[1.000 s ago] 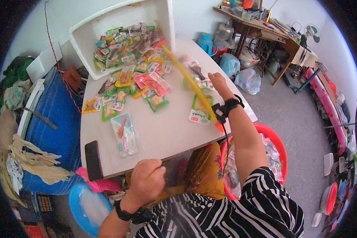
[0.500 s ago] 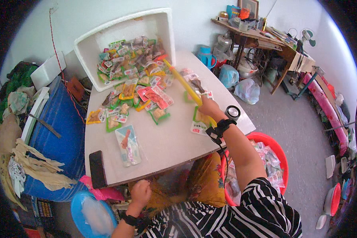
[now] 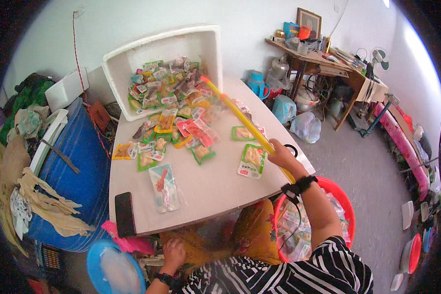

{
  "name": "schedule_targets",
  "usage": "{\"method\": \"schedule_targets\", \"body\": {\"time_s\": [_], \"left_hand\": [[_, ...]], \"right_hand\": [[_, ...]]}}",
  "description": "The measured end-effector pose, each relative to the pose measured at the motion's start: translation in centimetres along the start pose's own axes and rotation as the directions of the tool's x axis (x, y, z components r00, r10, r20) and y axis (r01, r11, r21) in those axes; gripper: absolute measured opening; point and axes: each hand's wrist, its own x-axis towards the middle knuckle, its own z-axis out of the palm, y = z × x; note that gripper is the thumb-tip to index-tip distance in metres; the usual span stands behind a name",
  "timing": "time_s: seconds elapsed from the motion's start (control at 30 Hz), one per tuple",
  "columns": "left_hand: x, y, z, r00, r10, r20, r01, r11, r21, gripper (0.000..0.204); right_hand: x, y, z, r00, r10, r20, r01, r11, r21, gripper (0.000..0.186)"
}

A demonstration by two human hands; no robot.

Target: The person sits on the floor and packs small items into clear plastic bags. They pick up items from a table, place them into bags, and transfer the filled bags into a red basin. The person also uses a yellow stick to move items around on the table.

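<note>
Right fingers close low round a yellow stick, seemingly for reach toward packets beyond; left fingers lie loosely open, apparently empty.

1 head-worn fisheye view looks down and forward over the nearby table.

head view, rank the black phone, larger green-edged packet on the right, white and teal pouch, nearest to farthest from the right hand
1. Larger green-edged packet: just left of the right hand.
2. White and teal pouch: farther left, toward the table's front.
3. Black phone: at the table's front left corner.
</note>
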Motion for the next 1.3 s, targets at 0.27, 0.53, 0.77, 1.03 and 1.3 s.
{"method": "schedule_targets", "body": {"time_s": [0.27,0.53,0.77,1.03,1.3], "left_hand": [[0.8,0.9,-0.5,0.999,0.024,-0.033,-0.020,0.995,0.096,0.016],[1.1,0.9,-0.7,0.999,0.015,-0.040,-0.011,0.996,0.092,0.015],[1.0,1.5,-0.7,0.999,-0.004,-0.036,0.008,0.993,0.116,0.015],[1.4,2.1,-1.6,0.995,-0.075,0.068,0.067,0.991,0.118,0.016],[1.4,2.0,-1.9,0.999,-0.042,0.019,0.040,0.995,0.094,0.016]], "right_hand": [[-4.7,2.9,1.5,0.967,0.162,0.197,-0.239,0.842,0.483,0.047],[-5.2,3.7,2.7,0.954,0.137,0.265,-0.213,0.936,0.280,0.050],[-11.9,0.7,1.9,0.920,0.131,0.369,-0.260,0.908,0.328,0.049],[-18.8,-1.4,2.2,0.897,0.032,0.442,-0.264,0.840,0.475,0.051],[-20.7,-2.0,1.7,0.946,0.208,0.247,-0.320,0.709,0.629,0.052]]}}
